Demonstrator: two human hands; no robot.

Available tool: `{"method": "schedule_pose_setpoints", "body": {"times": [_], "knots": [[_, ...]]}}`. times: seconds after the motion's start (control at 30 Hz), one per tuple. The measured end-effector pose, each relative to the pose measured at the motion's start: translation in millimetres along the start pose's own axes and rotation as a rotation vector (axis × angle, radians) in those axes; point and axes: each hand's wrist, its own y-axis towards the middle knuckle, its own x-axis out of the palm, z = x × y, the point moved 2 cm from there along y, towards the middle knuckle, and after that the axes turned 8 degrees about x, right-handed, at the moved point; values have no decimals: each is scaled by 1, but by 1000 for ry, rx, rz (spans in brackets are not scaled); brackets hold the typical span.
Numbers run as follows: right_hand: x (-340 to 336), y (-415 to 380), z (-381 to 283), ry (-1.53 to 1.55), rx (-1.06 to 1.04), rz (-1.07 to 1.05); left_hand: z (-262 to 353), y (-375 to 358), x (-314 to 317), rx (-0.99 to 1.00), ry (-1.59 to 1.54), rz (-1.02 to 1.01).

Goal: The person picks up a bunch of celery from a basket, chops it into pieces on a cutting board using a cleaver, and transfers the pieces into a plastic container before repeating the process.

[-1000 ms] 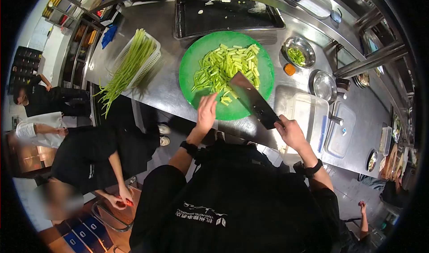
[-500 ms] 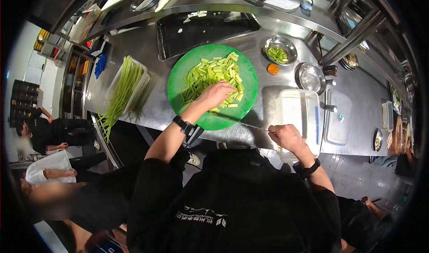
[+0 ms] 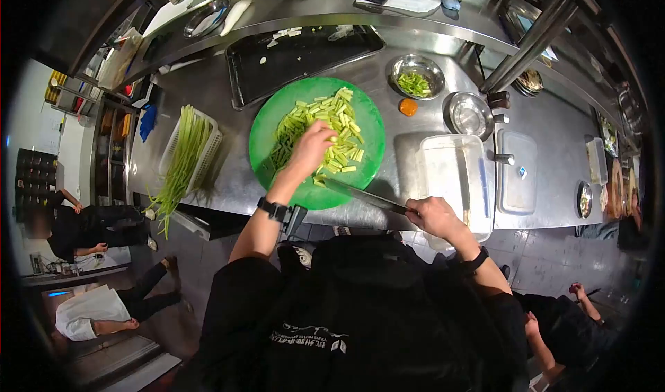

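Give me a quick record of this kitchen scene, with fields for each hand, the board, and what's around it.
left hand: resting on the cut green stalk pieces
right hand: gripping the handle of the cleaver, blade lying low over the board's near edge
cutting board: round, green, on the steel counter
white basket: left of the board, holds long uncut stalks
black tray: behind the board, a few scraps in it
small steel bowl: right of the tray, holds green pieces
clear container: right of the board
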Motion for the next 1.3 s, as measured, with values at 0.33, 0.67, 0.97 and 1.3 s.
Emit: {"method": "schedule_pose_setpoints", "body": {"times": [0.33, 0.67, 0.97, 1.3], "knots": [[14, 45, -30, 179, 36, 6, -15, -144, 30, -338, 180, 623], [24, 57, -54, -93, -122, 75, -14, -164, 62, -177, 139, 524], [-4, 42, -88, -267, -233, 46, -21, -162, 69, -131, 121, 578], [27, 63, -77, -276, -223, 5, -17, -174, 66, -183, 107, 531]]}}
